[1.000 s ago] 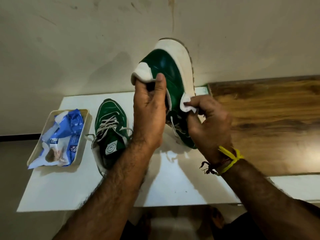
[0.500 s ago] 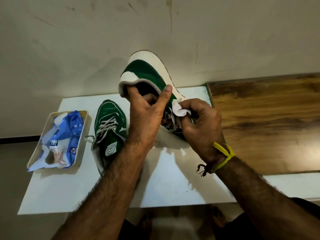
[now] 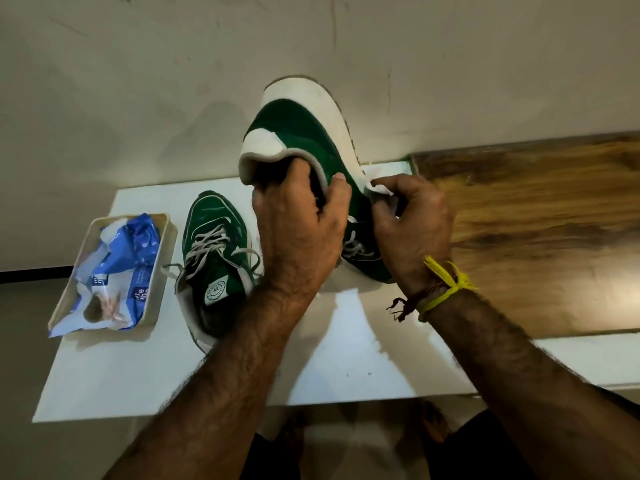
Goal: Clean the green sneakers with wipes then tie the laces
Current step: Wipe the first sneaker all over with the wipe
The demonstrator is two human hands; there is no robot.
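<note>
Gripping the raised sneaker [image 3: 311, 140] by its soft collar, the left hand [image 3: 298, 230] is steadying it above the table [image 3: 207, 382]; the right hand [image 3: 412, 223] is pinching a limp wipe [image 3: 375, 185] against its firm sole edge.

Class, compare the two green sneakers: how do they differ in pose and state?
The held sneaker is tipped heel-up, gripped by the left hand; the other sneaker lies flat on the table. Only the held one meets the right hand's wipe. Both have white laces.
</note>
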